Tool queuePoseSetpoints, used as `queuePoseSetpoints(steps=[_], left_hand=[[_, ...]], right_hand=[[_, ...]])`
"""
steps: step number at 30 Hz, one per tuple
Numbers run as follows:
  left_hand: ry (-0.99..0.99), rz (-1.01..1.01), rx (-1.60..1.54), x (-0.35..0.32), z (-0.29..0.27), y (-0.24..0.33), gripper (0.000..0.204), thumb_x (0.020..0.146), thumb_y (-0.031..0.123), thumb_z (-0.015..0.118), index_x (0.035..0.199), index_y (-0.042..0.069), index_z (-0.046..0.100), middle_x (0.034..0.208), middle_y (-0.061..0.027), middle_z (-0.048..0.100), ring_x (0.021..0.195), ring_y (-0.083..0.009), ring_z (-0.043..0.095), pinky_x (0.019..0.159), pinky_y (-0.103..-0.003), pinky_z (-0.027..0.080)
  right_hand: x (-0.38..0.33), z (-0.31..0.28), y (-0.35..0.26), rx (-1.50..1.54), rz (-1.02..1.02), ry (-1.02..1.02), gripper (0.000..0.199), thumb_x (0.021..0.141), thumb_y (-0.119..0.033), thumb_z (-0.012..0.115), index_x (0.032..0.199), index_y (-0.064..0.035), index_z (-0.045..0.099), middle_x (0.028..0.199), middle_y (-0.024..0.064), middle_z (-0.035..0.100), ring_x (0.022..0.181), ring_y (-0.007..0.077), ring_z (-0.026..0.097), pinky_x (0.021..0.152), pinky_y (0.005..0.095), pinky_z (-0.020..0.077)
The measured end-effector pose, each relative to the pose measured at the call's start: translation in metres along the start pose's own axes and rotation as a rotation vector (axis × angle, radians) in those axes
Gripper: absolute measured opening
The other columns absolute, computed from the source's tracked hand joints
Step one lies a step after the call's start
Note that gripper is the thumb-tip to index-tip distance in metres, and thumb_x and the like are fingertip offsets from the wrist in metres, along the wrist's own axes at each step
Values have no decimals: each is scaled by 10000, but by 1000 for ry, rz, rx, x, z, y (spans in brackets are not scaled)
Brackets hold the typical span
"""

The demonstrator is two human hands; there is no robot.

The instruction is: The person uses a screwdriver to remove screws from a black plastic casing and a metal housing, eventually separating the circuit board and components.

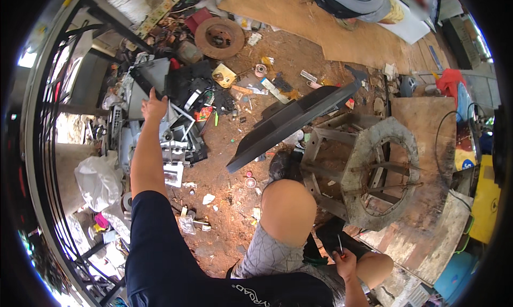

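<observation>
My left arm stretches out to the far left, and my left hand [154,108] has its fingers apart at a dark strip [142,83] beside a grey flat panel [152,72]. Whether the fingertips touch the strip is hard to make out. Close to my body, over my lap, my right hand [344,261] is closed round a screwdriver [340,248] with an orange-red handle and a thin shaft pointing up. A black flat-screen monitor or television [299,122] stands tilted on the ground in front of my knee, seen nearly edge-on.
A heavy metal frame with a round opening [350,173] stands right of my knee. Black electronic parts [200,85] and a rusty disc [219,38] lie ahead on littered ground. A metal rack [45,120] runs along the left. Another person [355,0] is at the far right.
</observation>
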State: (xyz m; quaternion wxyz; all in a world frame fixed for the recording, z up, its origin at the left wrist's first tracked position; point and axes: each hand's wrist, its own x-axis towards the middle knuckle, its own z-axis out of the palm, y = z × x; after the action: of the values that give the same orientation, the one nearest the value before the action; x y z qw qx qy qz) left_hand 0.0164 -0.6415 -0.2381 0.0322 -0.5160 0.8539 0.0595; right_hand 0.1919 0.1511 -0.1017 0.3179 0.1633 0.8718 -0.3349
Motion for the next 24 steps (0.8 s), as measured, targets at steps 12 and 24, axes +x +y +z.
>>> queuePoseSetpoints(steps=[12, 24], left_hand=[[243, -24, -201, -5, 12, -9, 592, 852, 364, 687, 1369, 192, 454, 1241, -217, 555, 1121, -401, 536, 946, -452, 453], [323, 331, -918, -215, 17, -41, 318, 985, 176, 552, 1266, 49, 478, 1133, -97, 519, 916, -162, 505, 829, -304, 447]], right_hand=[[36, -1, -24, -250, 85, -35, 261, 822, -272, 717, 885, -19, 694, 562, 86, 545, 514, 168, 507, 529, 333, 433], [46, 21, -10, -203, -44, -39, 291, 823, -276, 734, 883, 5, 687, 559, 50, 507, 546, 105, 451, 526, 307, 402]])
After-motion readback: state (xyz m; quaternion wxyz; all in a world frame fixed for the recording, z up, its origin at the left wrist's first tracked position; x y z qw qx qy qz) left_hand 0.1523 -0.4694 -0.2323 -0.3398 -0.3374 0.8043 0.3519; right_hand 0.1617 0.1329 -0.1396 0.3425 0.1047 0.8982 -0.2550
